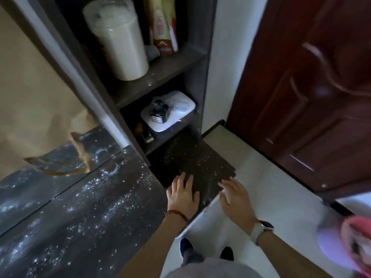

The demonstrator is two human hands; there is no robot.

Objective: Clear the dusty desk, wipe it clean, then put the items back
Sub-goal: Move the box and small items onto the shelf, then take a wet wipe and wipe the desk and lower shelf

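Note:
The dark desk (80, 217) is speckled with white dust across its top. A dark shelf unit stands on its right end. On the upper shelf sits a tall white lidded canister (118, 41) beside a yellow and red packet (163, 25). On the lower shelf a small black ink bottle (158, 114) stands on a white box (176, 111). My left hand (183, 194) hovers flat over the desk's dusty right corner, fingers spread, holding nothing. My right hand (233, 194) is spread open just past the desk's right edge, also empty.
Torn brown paper (36, 109) covers the wall behind the desk. A dark red wooden door (311, 97) stands to the right. White floor tiles (261, 187) lie below, with my feet on them. A pink and purple object (345, 243) shows at the lower right.

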